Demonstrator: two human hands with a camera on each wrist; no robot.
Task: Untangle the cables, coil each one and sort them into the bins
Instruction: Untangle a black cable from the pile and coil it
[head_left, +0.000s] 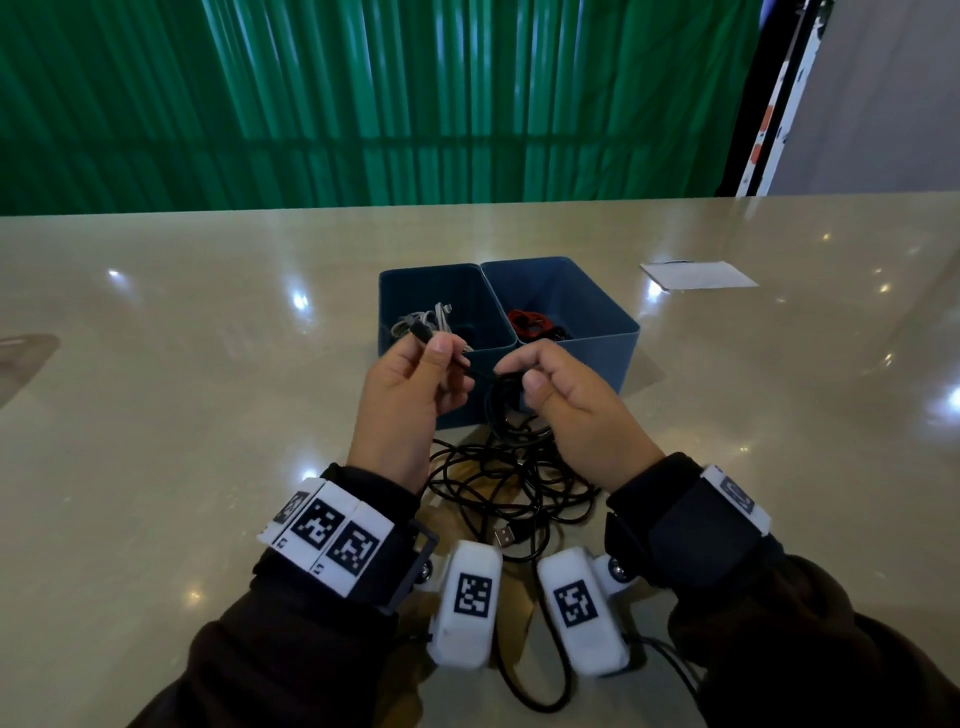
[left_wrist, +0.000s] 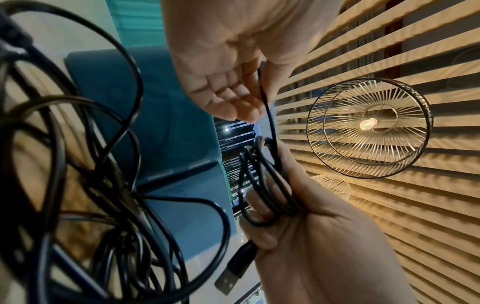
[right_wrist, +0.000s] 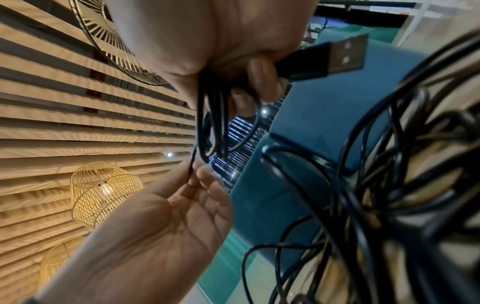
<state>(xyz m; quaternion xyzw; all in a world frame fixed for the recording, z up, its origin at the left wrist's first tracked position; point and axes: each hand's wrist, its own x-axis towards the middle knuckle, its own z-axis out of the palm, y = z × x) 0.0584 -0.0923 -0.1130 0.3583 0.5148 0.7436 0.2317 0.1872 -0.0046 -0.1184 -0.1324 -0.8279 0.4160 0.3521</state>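
Note:
My left hand (head_left: 434, 348) pinches a black cable (head_left: 474, 372) near its small plug end (head_left: 418, 331), in front of the bins. That cable runs across to my right hand (head_left: 519, 378), which grips a small black coil (head_left: 500, 402) of it. The right wrist view has the coil (right_wrist: 213, 123) hanging from my curled right fingers (right_wrist: 257, 72), with its USB plug (right_wrist: 337, 57) sticking out past them. From the left wrist the coil (left_wrist: 267, 181) is wound around those fingers. A loose black tangle (head_left: 509, 483) lies on the table under both hands.
Two blue bins stand side by side just beyond my hands. The left bin (head_left: 415, 278) holds grey and white cables (head_left: 421, 319); the right bin (head_left: 597, 301) holds a red and a black cable (head_left: 524, 322). A USB plug (head_left: 503, 536) lies by my wrists. White paper (head_left: 696, 274) lies far right.

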